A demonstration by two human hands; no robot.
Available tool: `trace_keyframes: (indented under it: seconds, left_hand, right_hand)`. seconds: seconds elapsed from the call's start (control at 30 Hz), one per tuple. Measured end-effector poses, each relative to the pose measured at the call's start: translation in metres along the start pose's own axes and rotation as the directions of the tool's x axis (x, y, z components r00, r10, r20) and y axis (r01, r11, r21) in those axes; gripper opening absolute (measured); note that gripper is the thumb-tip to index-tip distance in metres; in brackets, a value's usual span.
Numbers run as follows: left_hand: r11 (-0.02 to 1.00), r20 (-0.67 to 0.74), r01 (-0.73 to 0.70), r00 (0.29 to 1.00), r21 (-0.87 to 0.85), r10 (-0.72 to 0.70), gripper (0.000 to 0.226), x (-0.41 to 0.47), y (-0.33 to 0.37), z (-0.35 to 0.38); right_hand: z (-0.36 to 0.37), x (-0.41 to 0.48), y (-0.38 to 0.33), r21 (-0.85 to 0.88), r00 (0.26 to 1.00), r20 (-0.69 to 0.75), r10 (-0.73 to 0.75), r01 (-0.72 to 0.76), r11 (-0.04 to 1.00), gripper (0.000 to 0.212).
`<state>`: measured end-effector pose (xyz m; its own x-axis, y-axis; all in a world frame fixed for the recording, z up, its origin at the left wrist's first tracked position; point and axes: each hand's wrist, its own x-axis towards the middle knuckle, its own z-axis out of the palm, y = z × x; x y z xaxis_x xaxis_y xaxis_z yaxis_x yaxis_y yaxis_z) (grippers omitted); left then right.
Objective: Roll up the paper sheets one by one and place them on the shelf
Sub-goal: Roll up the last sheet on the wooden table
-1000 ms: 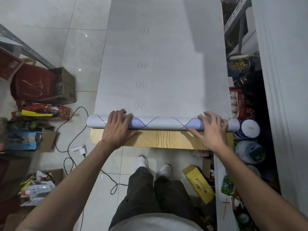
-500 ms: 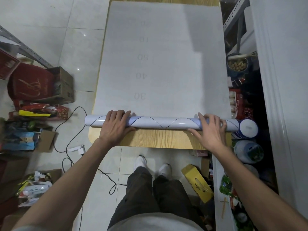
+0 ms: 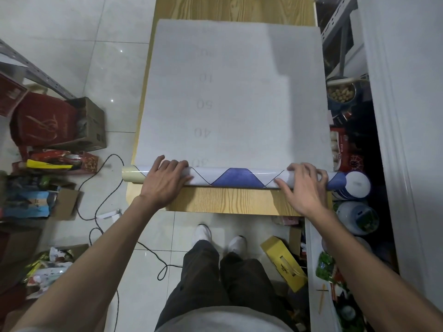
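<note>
A large grey-white paper sheet [image 3: 235, 92] lies flat on the wooden table [image 3: 227, 200], faint mirrored numbers showing through it. Its near end is wound into a roll [image 3: 236, 179] with a blue and white diamond pattern, lying across the table near the front edge. My left hand [image 3: 165, 182] presses on the roll's left part, fingers curled over the top. My right hand [image 3: 303, 188] presses on the right part in the same way. The roll's left end sticks out past the table edge.
A metal shelf frame [image 3: 335, 27] stands at the far right. White-lidded jars [image 3: 357, 185] sit right of the roll's end. On the left floor lie a cardboard box [image 3: 88, 123], red bags and a black cable [image 3: 100, 188]. A yellow box [image 3: 284, 262] lies by my feet.
Both hands have rolled the paper further away from me: the roll has passed the "20" mark and reached the "30", and it is thicker. The sheet's far edge and bare table are now in view.
</note>
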<state>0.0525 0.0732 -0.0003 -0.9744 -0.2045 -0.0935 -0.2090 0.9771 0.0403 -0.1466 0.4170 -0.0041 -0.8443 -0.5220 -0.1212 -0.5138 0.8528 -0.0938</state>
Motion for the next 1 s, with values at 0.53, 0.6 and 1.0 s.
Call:
trace_keyframes:
  seconds: [0.53,0.6,1.0]
  left_hand:
    - [1.0,-0.017,0.0,1.0,0.016,0.0,0.075,0.0,0.009,0.003]
    - [0.999,0.004,0.014,1.0,0.045,-0.014,0.078,0.0,0.009,0.003]
    - [0.998,-0.032,0.042,0.999,0.05,-0.041,0.065,-0.001,0.011,-0.002]
  right_hand:
    - [-0.002,0.001,0.001,-0.024,0.999,0.048,-0.025,0.026,0.999,0.068]
    - [-0.002,0.001,0.002,-0.04,0.999,0.015,-0.04,0.041,0.998,0.068]
    - [-0.005,0.0,0.0,-0.042,0.999,0.029,-0.039,0.041,0.998,0.07]
